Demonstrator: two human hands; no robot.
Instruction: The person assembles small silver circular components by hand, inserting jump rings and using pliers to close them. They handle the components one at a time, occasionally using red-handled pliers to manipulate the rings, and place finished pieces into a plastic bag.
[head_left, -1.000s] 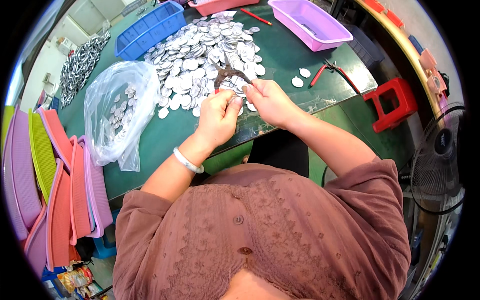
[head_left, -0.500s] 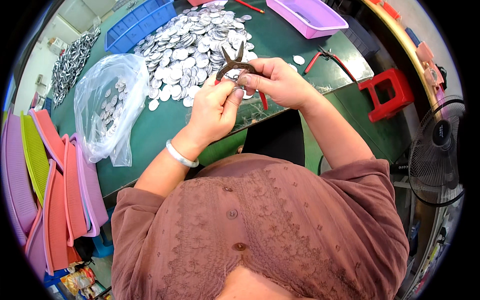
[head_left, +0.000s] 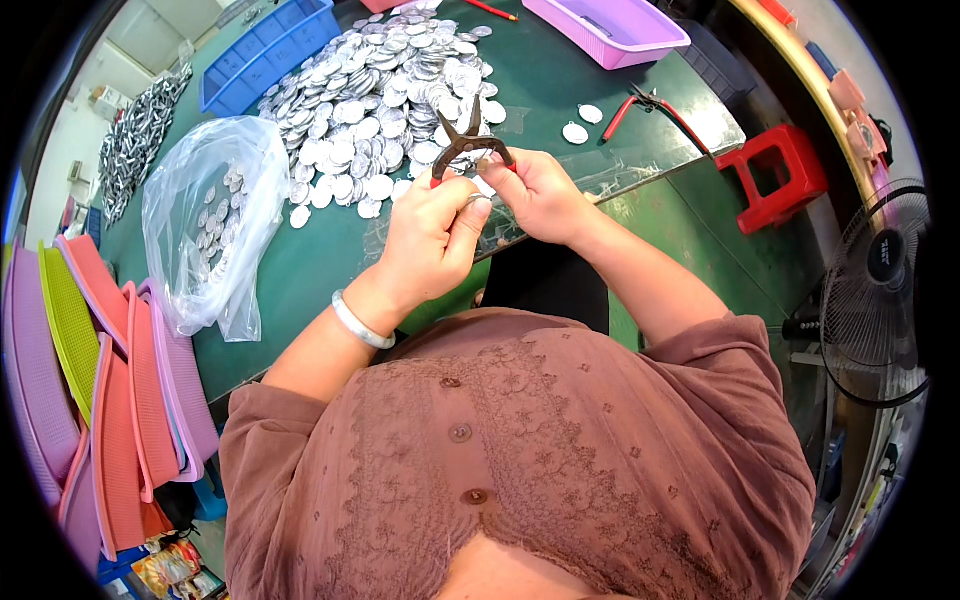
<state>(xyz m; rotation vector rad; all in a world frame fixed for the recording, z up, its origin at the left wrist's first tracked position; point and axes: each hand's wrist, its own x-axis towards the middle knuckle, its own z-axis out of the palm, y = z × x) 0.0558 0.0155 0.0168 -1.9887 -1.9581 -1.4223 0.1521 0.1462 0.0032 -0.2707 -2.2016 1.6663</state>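
Pliers with red grips [head_left: 470, 147] stand between my hands, their dark jaws pointing away from me and spread apart. My right hand [head_left: 543, 200] is closed around one grip. The other grip reaches my left hand [head_left: 432, 235], whose curled fingers hide its end. Between my left thumb and forefinger shows the edge of a small silvery metal piece [head_left: 478, 198], mostly covered. Just beyond the jaws lies a big heap of flat silver discs [head_left: 380, 105]. Two discs with small loops, one of them a loose disc [head_left: 575, 133], lie to the right of my right hand.
A clear plastic bag [head_left: 165, 225] with discs inside lies at left, near a blue divided bin [head_left: 270, 55] and a pile of metal parts [head_left: 140, 140]. Second red-handled pliers [head_left: 640, 98] and a purple basket [head_left: 655, 48] are right. Stacked baskets [head_left: 110, 400], a red stool [head_left: 775, 175] and a fan [head_left: 875, 290] flank me.
The pliers' grips have swung wider apart, and my right hand has moved slightly down and toward me. The loose disc it partly covered now shows whole. The whole view has shifted slightly.
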